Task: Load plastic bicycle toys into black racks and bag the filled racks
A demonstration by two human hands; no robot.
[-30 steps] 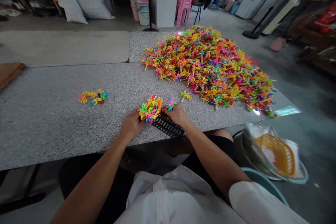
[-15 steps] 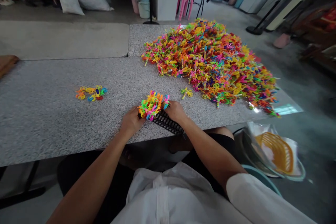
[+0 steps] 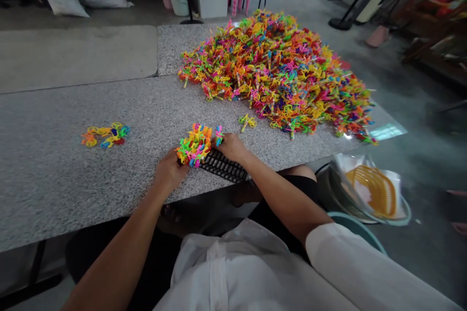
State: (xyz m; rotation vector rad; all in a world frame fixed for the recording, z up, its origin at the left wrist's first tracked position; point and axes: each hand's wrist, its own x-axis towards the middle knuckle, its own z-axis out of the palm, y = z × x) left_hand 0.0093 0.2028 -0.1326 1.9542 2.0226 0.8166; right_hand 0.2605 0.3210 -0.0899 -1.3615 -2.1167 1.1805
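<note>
My left hand [image 3: 168, 172] rests at the near table edge, its fingers against a tight cluster of coloured plastic pieces [image 3: 193, 144] standing on a black perforated tray [image 3: 222, 166]. Just right of the cluster, my right hand [image 3: 232, 147] pinches one small coloured piece [image 3: 219, 134]. A single loose piece [image 3: 247, 121] lies beyond my right hand. A big heap of the same bright plastic pieces [image 3: 277, 70] covers the far right of the granite table [image 3: 73, 170].
A small group of yellow, orange and blue pieces [image 3: 105, 135] lies to the left. Right of the table, on the floor, stands a basin with an orange basket and a plastic bag [image 3: 372, 189]. Pink stools, buckets and sacks stand far behind.
Both hands stay at the cluster on the black tray. My right hand has brought its small piece closer to the cluster. The camera has tilted, shifting everything left and up.
</note>
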